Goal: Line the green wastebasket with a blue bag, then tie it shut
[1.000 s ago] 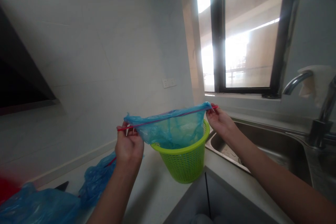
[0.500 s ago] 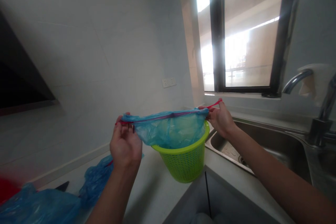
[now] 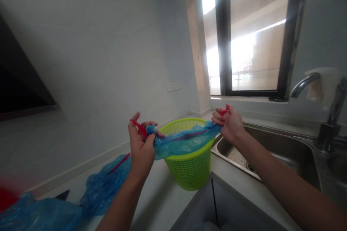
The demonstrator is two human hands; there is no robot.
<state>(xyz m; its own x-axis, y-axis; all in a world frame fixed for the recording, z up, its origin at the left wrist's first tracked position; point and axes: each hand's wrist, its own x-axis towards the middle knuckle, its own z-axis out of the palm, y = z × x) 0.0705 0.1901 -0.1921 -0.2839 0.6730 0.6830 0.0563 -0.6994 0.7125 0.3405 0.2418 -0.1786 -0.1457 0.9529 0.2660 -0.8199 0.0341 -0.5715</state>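
Holding a blue drawstring bag (image 3: 184, 143) stretched across the top of a lime green mesh basket (image 3: 189, 166), which sits on the counter (image 3: 162, 202) right next to the steel sink (image 3: 271, 151). The left hand (image 3: 142, 148) is pinched shut on the bunched-up end of the bag with a bit of the red drawstring (image 3: 138, 127) poking up past the fingers. The right hand (image 3: 229, 124) is closed on the other end, red string peeking out of the fist too. The bag's mouth looks pulled flat, not open over the rim.

Honestly the thin plastic is what worries me: pull both ends any harder and it could rip, or the string could cinch the mouth closed. The basket looks light too, so a tug could tip it toward the sink.

More crumpled blue bags (image 3: 103, 187) lie on the counter to the left, faucet (image 3: 322, 101) on the right, window (image 3: 255, 32) behind.
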